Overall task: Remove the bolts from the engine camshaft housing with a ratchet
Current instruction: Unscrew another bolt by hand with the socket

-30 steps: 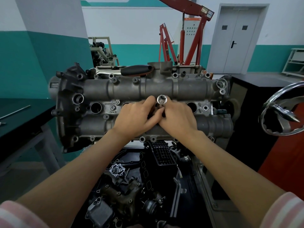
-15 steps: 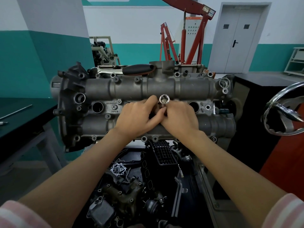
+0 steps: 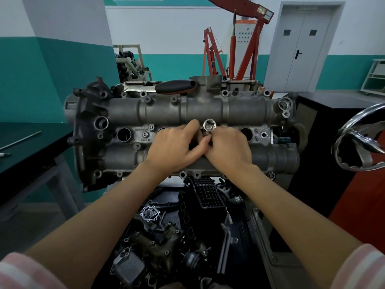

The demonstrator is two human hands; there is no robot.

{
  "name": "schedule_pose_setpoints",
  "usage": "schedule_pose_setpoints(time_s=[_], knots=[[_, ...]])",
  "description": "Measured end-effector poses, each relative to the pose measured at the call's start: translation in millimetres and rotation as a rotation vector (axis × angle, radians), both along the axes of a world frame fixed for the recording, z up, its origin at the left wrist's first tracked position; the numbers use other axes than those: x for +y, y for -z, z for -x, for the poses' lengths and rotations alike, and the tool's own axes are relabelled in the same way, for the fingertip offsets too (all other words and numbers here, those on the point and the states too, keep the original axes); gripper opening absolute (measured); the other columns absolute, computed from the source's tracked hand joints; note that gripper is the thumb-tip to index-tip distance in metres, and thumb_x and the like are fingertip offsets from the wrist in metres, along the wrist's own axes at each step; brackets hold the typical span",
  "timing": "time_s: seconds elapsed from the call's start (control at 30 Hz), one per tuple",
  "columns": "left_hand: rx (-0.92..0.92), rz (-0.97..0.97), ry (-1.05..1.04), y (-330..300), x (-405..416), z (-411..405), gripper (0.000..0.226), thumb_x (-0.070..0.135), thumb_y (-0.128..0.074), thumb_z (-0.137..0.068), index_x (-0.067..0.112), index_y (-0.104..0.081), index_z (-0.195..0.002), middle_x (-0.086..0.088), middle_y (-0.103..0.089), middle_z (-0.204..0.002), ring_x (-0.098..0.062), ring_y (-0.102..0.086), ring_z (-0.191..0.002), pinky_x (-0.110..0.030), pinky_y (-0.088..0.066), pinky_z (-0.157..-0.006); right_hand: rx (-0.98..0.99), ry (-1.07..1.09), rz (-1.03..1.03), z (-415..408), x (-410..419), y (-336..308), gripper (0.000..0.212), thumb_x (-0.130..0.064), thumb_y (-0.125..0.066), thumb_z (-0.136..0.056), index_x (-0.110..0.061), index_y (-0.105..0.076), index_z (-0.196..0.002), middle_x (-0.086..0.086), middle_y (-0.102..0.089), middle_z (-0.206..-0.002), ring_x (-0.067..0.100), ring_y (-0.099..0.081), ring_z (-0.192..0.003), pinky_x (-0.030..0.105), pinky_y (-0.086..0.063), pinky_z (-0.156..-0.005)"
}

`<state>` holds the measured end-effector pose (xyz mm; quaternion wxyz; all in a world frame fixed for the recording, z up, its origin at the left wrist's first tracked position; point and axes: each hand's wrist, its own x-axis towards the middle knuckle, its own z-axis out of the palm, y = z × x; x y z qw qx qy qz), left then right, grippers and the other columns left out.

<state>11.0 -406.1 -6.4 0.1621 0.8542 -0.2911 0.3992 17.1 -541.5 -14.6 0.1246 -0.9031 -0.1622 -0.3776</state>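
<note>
The grey camshaft housing lies across the middle of the view, with bolts along its edges and middle row. Both hands meet at its centre. My right hand pinches a small chrome socket, its open end facing up toward me. My left hand rests beside it with fingers curled toward the socket's lower part; what they hold is hidden. A ratchet with a black handle lies on the far side of the housing, untouched.
Loose engine parts fill a dark tray below the housing. A black bench with a thin rod stands at left. A chrome handwheel juts in at right. A red engine hoist and a grey door are behind.
The hands and socket stay together at the housing's centre; the fingers shift only slightly. The view has drifted a little.
</note>
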Motion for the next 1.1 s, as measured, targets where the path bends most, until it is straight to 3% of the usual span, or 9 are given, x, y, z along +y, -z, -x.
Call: schedule_pose_setpoints(time_s=[0.17, 0.3, 0.43, 0.6, 0.8, 0.9, 1.1], knots=[[0.010, -0.016, -0.015, 1.4, 0.8, -2.3, 0.055, 0.048, -0.031, -0.086, 0.002, -0.060, -0.079, -0.009, -0.060, -0.061, -0.031, -0.056, -0.051, -0.032, -0.039, -0.045, 0.024, 0.007, -0.008, 0.2, -0.5, -0.4, 0.019, -0.032, -0.046, -0.091, -0.014, -0.046, -0.085, 0.008, -0.064, -0.082, 0.028, -0.059, -0.074, 0.028, -0.023, -0.063], [0.036, -0.012, -0.020, 1.1, 0.8, -2.8, 0.062, 0.052, -0.027, -0.084, 0.003, -0.065, -0.086, -0.010, -0.065, -0.070, -0.031, -0.060, -0.060, -0.041, -0.047, -0.052, 0.018, -0.027, -0.022, 2.8, 0.4, -0.7, 0.026, -0.035, -0.047, -0.089, -0.014, -0.032, -0.089, 0.008, -0.064, -0.077, 0.029, -0.059, -0.068, 0.029, -0.022, -0.061], [0.047, -0.007, -0.025, 0.5, 0.2, -2.2, 0.064, 0.054, -0.025, -0.083, 0.004, -0.066, -0.090, -0.010, -0.066, -0.073, -0.032, -0.062, -0.065, -0.043, -0.047, -0.056, 0.007, 0.004, 0.007, 1.3, 0.5, -0.5, 0.024, -0.034, -0.049, -0.087, -0.011, -0.049, -0.093, 0.008, -0.065, -0.079, 0.029, -0.060, -0.073, 0.030, -0.025, -0.062], [0.045, 0.014, -0.018, -1.1, -0.3, 0.0, 0.063, 0.053, -0.027, -0.083, 0.002, -0.064, -0.086, -0.008, -0.063, -0.067, -0.030, -0.059, -0.060, -0.040, -0.045, -0.051, 0.030, -0.023, -0.021, 0.4, -1.8, -1.7, 0.032, -0.034, -0.046, -0.092, -0.012, -0.061, -0.075, 0.006, -0.064, -0.073, 0.023, -0.054, -0.066, 0.027, -0.024, -0.062], [0.029, -0.015, -0.002, -0.5, 0.4, -0.1, 0.056, 0.048, -0.031, -0.085, 0.001, -0.062, -0.078, -0.008, -0.060, -0.061, -0.028, -0.056, -0.052, -0.029, -0.037, -0.046, 0.044, -0.015, -0.013, 1.3, -1.9, -0.8, 0.026, -0.031, -0.046, -0.092, -0.010, -0.057, -0.081, 0.008, -0.063, -0.080, 0.026, -0.056, -0.072, 0.027, -0.023, -0.063], [0.043, -0.032, -0.016, 0.5, 1.0, -1.8, 0.059, 0.050, -0.027, -0.085, 0.003, -0.062, -0.081, -0.007, -0.061, -0.064, -0.026, -0.056, -0.054, -0.031, -0.038, -0.047, 0.047, -0.005, -0.003, 1.5, -1.8, -1.6, 0.022, -0.032, -0.048, -0.090, -0.010, -0.053, -0.090, 0.008, -0.063, -0.083, 0.027, -0.057, -0.075, 0.027, -0.024, -0.064], [0.042, -0.035, -0.021, 0.6, 0.7, -2.4, 0.061, 0.051, -0.026, -0.085, 0.002, -0.063, -0.082, -0.008, -0.061, -0.065, -0.028, -0.056, -0.056, -0.034, -0.041, -0.048, 0.050, -0.011, -0.002, 3.8, -0.9, -3.0, 0.016, -0.028, -0.050, -0.086, -0.013, -0.047, -0.089, 0.007, -0.062, -0.082, 0.026, -0.057, -0.073, 0.027, -0.023, -0.063]])
